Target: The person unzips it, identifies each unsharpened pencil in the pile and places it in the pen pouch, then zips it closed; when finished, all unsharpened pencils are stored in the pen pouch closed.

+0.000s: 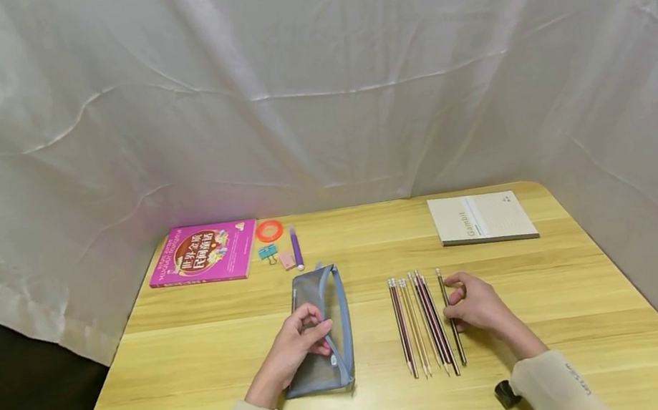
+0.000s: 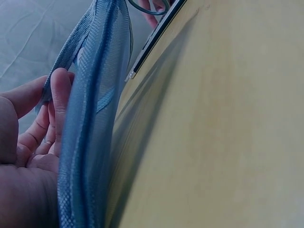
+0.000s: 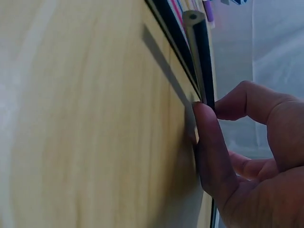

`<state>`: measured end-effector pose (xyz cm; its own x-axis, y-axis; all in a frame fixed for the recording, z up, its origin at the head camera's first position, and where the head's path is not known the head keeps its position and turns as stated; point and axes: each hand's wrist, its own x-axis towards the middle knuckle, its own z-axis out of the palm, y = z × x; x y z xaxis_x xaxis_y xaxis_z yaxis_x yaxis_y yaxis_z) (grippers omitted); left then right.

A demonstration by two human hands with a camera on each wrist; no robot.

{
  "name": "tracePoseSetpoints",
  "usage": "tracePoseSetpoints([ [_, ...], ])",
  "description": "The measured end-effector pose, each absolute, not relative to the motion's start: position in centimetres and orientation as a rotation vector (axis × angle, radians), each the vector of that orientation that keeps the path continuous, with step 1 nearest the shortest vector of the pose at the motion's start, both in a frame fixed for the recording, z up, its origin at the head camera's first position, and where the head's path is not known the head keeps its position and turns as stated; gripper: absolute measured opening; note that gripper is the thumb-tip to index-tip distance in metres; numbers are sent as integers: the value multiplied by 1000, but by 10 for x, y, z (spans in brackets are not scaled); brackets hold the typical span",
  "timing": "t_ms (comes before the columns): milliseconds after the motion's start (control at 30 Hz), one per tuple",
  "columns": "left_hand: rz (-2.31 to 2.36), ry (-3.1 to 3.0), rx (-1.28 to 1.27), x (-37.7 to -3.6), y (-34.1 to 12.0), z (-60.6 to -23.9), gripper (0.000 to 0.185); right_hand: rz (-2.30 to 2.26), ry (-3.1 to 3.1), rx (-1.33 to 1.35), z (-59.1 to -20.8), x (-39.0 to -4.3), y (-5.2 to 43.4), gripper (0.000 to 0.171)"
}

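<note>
Pinching the rightmost pencil (image 1: 450, 315), right hand (image 1: 477, 307); left hand (image 1: 296, 344) grips pencil case (image 1: 322, 322)

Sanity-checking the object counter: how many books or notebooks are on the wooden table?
2. The pink hardcover book lies at the far-left corner of the wooden table, beside the orange tape ring. The white notebook lies far right. None appear hidden.
</note>
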<state>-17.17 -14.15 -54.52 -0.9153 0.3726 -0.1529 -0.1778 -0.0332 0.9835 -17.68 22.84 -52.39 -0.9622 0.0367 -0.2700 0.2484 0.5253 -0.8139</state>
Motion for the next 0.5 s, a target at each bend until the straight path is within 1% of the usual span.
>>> tracePoseSetpoints([
  [133,2001,1876,213,-172,-142,-546,26,-1450,2504,254,-523,-176,229,68],
  [500,2002,1881,223,-172,-142,-548,26,-1686,2341,280,-517,-176,235,74],
])
